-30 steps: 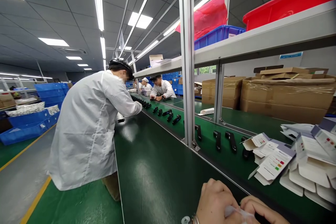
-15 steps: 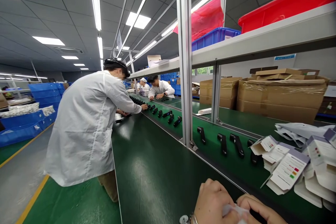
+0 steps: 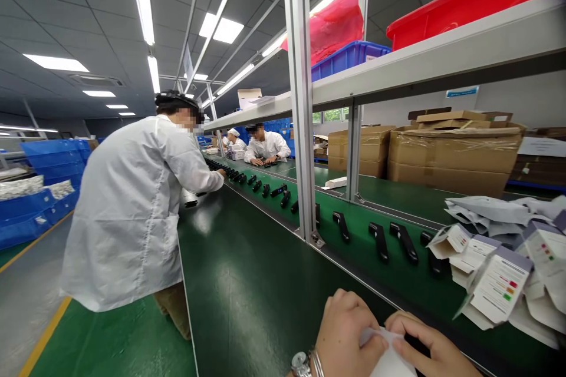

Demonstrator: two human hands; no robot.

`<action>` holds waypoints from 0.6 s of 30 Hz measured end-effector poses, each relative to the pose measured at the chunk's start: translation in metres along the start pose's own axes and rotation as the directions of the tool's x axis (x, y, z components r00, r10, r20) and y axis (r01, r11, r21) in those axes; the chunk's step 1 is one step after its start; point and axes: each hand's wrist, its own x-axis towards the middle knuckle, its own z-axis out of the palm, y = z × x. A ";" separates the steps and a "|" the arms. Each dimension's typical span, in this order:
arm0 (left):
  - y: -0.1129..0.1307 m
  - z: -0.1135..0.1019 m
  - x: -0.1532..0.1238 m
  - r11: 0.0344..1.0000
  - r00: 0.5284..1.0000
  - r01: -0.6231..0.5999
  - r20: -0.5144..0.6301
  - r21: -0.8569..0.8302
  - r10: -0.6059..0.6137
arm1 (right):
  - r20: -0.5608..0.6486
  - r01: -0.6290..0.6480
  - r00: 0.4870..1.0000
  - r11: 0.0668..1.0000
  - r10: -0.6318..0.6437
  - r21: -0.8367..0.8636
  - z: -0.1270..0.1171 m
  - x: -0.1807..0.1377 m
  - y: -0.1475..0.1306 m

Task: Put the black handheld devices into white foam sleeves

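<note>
The left hand (image 3: 349, 336), with a silver wristwatch (image 3: 300, 363) and a thin metal bangle (image 3: 316, 363) on its wrist, and the right hand (image 3: 427, 344) both pinch a soft white sheet (image 3: 389, 353); each grip is narrow, closed on the sheet, which lies between the hands at the bottom edge of the view, over a long dark green table (image 3: 247, 283); a black shape (image 3: 415, 344) shows just behind the sheet, too hidden to name.

To the right, a bright green strip of the table (image 3: 349, 259) carries a row of black oblong devices (image 3: 379, 241), spaced apart and running toward the far end; beside them lies a heap of open white cardboard cartons (image 3: 499, 285) with coloured printed labels, and behind those a pile of white folded sachets (image 3: 490, 209).

Along the far side of the table, a person in a long white coat (image 3: 128, 218) leans over the row of devices; further down, another person in white (image 3: 265, 147) bends at the table with both hands on it.

Overhead, a white shelf (image 3: 442, 70) holds a red plastic crate (image 3: 469, 6) and a blue plastic crate (image 3: 349, 62) under a red plastic bag (image 3: 327, 23); taped brown cardboard boxes (image 3: 455, 159) stand beyond; blue crates (image 3: 44, 159) are stacked at the left.
</note>
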 end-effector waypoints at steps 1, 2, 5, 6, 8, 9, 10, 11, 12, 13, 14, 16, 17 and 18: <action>0.002 -0.002 -0.001 1.000 1.000 -0.010 -0.013 -0.006 0.009 | -0.008 0.014 1.000 1.000 -0.014 -0.006 0.000 -0.001 -0.002; 0.004 -0.003 -0.001 1.000 1.000 -0.019 -0.023 -0.011 0.018 | -0.017 0.032 0.999 0.999 -0.032 -0.013 -0.001 -0.001 -0.004; 0.009 -0.007 -0.001 1.000 0.999 -0.020 -0.027 -0.021 0.020 | -0.042 0.076 0.996 0.997 -0.078 -0.030 -0.003 -0.003 -0.008; 0.011 -0.008 0.000 0.999 1.000 -0.022 -0.017 -0.023 0.022 | -0.046 0.081 0.996 0.996 -0.083 -0.033 -0.004 -0.003 -0.009; 0.013 -0.009 0.002 0.999 1.000 -0.031 0.004 -0.025 0.031 | -0.071 0.089 0.993 0.995 -0.093 -0.048 -0.008 -0.003 -0.012; 0.014 -0.009 0.003 0.999 0.999 -0.037 0.013 -0.024 0.038 | -0.090 0.097 0.991 0.993 -0.103 -0.067 -0.012 -0.001 -0.013; 0.015 -0.009 0.004 0.999 0.999 -0.042 0.021 -0.024 0.042 | -0.113 0.105 0.987 0.990 -0.116 -0.100 -0.018 0.002 -0.015; 0.017 -0.009 0.005 0.999 0.999 -0.042 0.030 -0.024 0.043 | -0.141 0.109 0.981 0.982 -0.131 -0.153 -0.026 0.006 -0.018; 0.018 -0.009 0.005 0.999 0.998 -0.037 0.040 -0.026 0.039 | -0.170 0.102 0.975 0.967 -0.144 -0.235 -0.036 0.013 -0.020; 0.019 -0.009 0.006 0.999 0.998 -0.028 0.052 -0.029 0.029 | -0.197 0.065 0.970 0.936 -0.140 -0.347 -0.048 0.023 -0.022; 0.019 -0.009 0.006 0.999 0.998 -0.014 0.065 -0.030 0.016 | -0.229 0.000 0.966 0.886 -0.120 -0.463 -0.062 0.034 -0.024; 0.020 -0.008 0.007 1.000 0.996 0.014 0.084 -0.025 -0.012 | -0.317 -0.195 0.948 0.737 -0.028 -0.647 -0.088 0.060 -0.024; 0.020 -0.008 0.007 1.000 0.996 0.023 0.088 -0.017 -0.021 | -0.369 -0.281 0.929 0.688 0.020 -0.670 -0.100 0.074 -0.022; 0.019 -0.007 0.007 1.000 0.995 0.029 0.093 -0.005 -0.028 | -0.422 -0.359 0.904 0.653 0.066 -0.667 -0.109 0.087 -0.018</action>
